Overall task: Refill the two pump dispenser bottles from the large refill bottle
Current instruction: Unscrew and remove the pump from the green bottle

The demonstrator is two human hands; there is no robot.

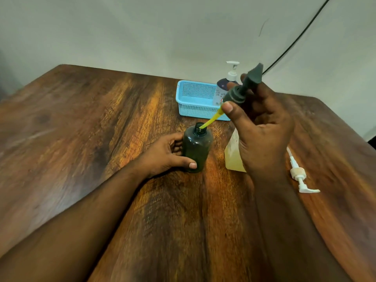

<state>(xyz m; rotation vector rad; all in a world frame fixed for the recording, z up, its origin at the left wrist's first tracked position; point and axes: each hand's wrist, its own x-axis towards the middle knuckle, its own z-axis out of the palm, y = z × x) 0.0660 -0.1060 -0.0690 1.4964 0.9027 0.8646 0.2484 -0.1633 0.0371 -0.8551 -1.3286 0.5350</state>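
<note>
the left hand [166, 153] curls round the small dark translucent plastic bottle [196, 147], which stands upright on the brown wooden bench [81, 139] with its neck uncapped. the right hand [262, 127] pinches the dark grey pump head [243, 88] by its collar, tilted above the bottle, and its yellow-stained dip tube [210, 120] reaches down so that the tip sits at or just inside the open neck. whether the pump is coming out or going back in cannot be told from this view, so the stage is a judgement: this bottle is open, and how much liquid it holds cannot be read through the dark wall. just right of it, partly hidden behind the right wrist, stands a pale container of yellowish liquid [234, 157], likely the large refill bottle. a white pump head with its tube [298, 174] lies loose on the bench further right, probably belonging to that container. a purple-topped bottle with a white pump [222, 88] stands in the light blue perforated plastic basket [196, 100] near the wall, capped and apparently untouched, so at least that refill seems left to do.
</note>
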